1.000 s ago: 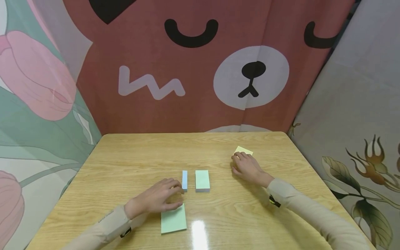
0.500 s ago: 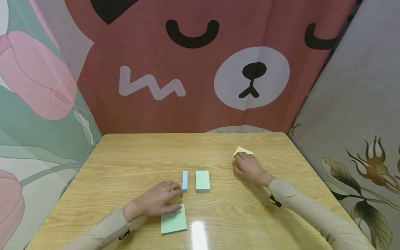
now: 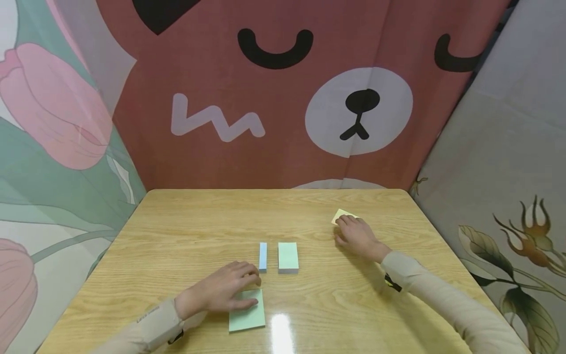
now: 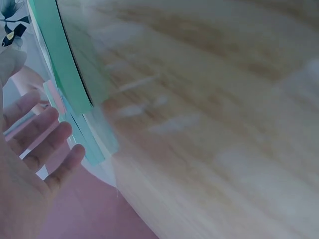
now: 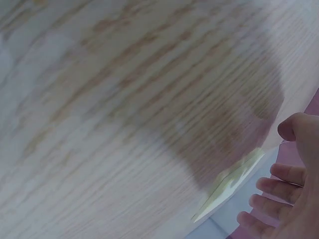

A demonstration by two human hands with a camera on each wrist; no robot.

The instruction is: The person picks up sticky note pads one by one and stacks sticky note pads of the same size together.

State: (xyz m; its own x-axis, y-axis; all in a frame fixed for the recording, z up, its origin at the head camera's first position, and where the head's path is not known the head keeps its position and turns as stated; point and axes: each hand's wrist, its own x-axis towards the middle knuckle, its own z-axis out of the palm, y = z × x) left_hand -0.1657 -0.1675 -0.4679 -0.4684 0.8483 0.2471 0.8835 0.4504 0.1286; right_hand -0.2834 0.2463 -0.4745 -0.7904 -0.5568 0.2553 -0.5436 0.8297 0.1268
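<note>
Fabric backdrops with a tulip print, a bear face and a dried-flower print enclose the wooden table (image 3: 185, 231). At the left, the left hand (image 3: 223, 292) rests with relaxed, nearly straight fingers on the near-left corner of the green note pad (image 3: 247, 315); it grips nothing. Compared with the frames from a second before, this hand has shifted slightly toward the pad and now covers more of it, which suggests the pad is being pinned or steadied. Just beyond lie a narrow blue pad (image 3: 263, 256) and a thicker green stack (image 3: 288, 256), side by side and apart. At the right, the right hand (image 3: 357, 236) has crept forward, and its fingertips now overlap the near edge of the yellow note (image 3: 341, 215). Whether those fingers pinch the note or merely touch it cannot be determined. Both wrist views are blurred; the left wrist view shows pad edges (image 4: 65, 74) only.
</note>
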